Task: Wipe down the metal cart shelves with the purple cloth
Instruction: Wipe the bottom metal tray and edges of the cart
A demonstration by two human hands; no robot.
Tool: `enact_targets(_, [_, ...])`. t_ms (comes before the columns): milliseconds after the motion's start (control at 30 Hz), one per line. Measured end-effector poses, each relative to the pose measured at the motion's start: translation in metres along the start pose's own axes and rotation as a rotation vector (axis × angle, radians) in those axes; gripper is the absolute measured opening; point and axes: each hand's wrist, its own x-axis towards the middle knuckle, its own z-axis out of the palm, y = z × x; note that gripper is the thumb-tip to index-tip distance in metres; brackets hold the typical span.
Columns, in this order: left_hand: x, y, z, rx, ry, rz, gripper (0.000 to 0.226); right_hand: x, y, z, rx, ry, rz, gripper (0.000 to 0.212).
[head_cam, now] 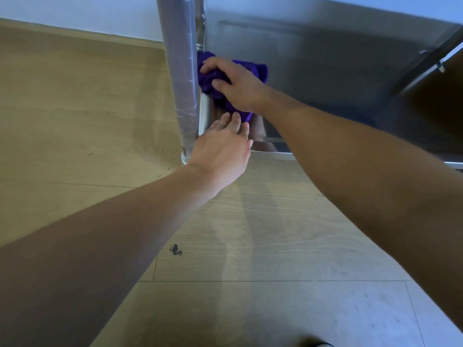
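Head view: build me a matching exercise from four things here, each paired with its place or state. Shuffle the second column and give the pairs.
Things
1. purple cloth
2. left hand
3. cart post
4. dark mark

Places or states
A. on the wooden floor, beside the left forearm
B. upright, just left of the cloth
C. bunched on the metal shelf, gripped by the right hand
D. fingers straight, at the shelf's near corner

Pairs: 1-C, 2-D, 3-B, 4-A
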Motion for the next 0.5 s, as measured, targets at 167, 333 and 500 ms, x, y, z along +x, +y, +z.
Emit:
enact_targets(167, [-0.002,0.000,-0.001,-0.004,-0.017,0.000,0.051,-0.015,0.000,-0.015,0.141,-0.103,-0.049,0.032])
enact_targets(333, [-0.002,0.006,-0.006,0.034,-0.033,-0.005,0.051,-0.035,0.017,-0.033,0.117,-0.085,0.017,0.032])
enact_targets(500, [-0.001,0.009,-0.010,0.099,-0.022,0.000,0.049,-0.049,0.027,-0.045,0.104,-0.052,0.121,0.032])
